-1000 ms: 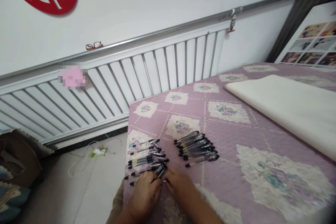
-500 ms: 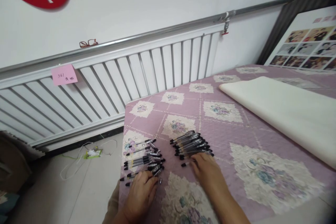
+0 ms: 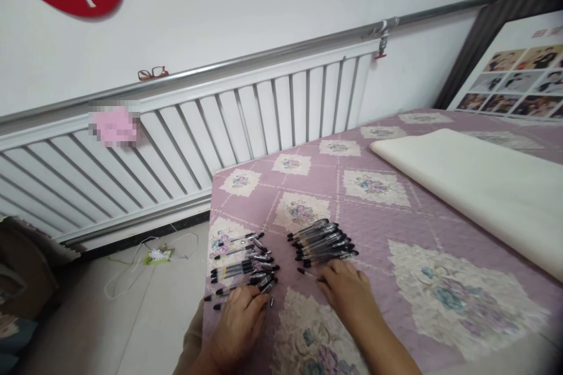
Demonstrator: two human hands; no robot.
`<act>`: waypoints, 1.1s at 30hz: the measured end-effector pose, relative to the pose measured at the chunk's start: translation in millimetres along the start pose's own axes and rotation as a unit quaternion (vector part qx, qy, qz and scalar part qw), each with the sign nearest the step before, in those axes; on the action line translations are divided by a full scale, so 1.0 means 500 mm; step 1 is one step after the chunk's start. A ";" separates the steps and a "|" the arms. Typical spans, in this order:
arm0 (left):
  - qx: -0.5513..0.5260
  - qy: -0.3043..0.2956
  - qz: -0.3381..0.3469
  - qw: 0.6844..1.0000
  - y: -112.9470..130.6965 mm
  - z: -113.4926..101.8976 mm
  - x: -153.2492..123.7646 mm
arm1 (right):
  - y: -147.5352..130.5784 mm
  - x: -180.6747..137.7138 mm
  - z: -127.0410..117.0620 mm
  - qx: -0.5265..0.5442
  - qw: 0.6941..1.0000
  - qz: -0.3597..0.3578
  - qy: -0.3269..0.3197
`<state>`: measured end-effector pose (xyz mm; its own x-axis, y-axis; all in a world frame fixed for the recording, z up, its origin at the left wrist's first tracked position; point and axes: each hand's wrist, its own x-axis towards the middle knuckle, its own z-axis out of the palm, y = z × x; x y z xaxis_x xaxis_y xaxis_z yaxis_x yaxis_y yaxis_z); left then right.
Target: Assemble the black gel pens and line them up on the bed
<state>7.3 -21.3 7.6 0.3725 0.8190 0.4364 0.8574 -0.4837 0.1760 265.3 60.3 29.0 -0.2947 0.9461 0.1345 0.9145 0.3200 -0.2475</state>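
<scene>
My right hand [image 3: 345, 288] is closed on a pen [image 3: 310, 273] whose dark tip and part of the barrel stick out to the left of the fingers. Just beyond that hand lies a neat row of several black capped pens [image 3: 323, 241], side by side on the quilted cover. My left hand [image 3: 241, 317] rests with curled fingers at the near end of a looser group of pens [image 3: 233, 270] and loose pen caps [image 3: 264, 278]. What its fingertips pinch, if anything, is hidden. A small silvery piece [image 3: 271, 303] shows beside its fingers.
The purple floral quilted cover [image 3: 369, 222] spreads under everything. A folded cream cloth [image 3: 475, 181] lies at the right. Behind stands a white radiator [image 3: 259, 117] with a pipe and eyeglasses [image 3: 153, 73] above. Left on the floor is a power strip [image 3: 158, 256] with cords.
The pen in my right hand has shifted a little left, with more of its barrel showing. My left hand stays by the loose pens. The view has swung slightly.
</scene>
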 end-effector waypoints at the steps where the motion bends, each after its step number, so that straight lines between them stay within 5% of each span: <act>1: 0.009 0.008 0.008 1.000 -0.001 0.001 -0.003 | -0.010 0.000 0.004 0.029 0.999 -0.027 -0.010; 6: 0.067 0.071 0.045 0.994 -0.001 0.000 -0.007 | -0.089 -0.017 0.053 0.149 0.976 -0.144 -0.065; 10: 0.042 0.029 0.064 0.997 0.006 -0.007 0.005 | -0.138 -0.030 0.089 0.151 0.963 -0.203 -0.090; 14: 0.025 -0.016 0.040 0.999 0.006 -0.011 0.010 | -0.123 -0.027 0.069 0.201 0.956 -0.186 -0.102; 21: 0.020 0.003 0.003 1.000 0.005 -0.002 0.003 | -0.076 -0.027 -0.004 0.290 0.939 -0.106 -0.148; 33: 0.065 -0.020 0.059 0.996 0.010 0.000 0.006 | -0.141 -0.035 0.028 0.238 0.944 -0.129 -0.188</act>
<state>12.9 -21.2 9.9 0.4859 0.7714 0.4108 0.8443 -0.5358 0.0076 202.2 22.1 30.7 -0.6503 0.7557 -0.0776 0.5965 0.4447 -0.6682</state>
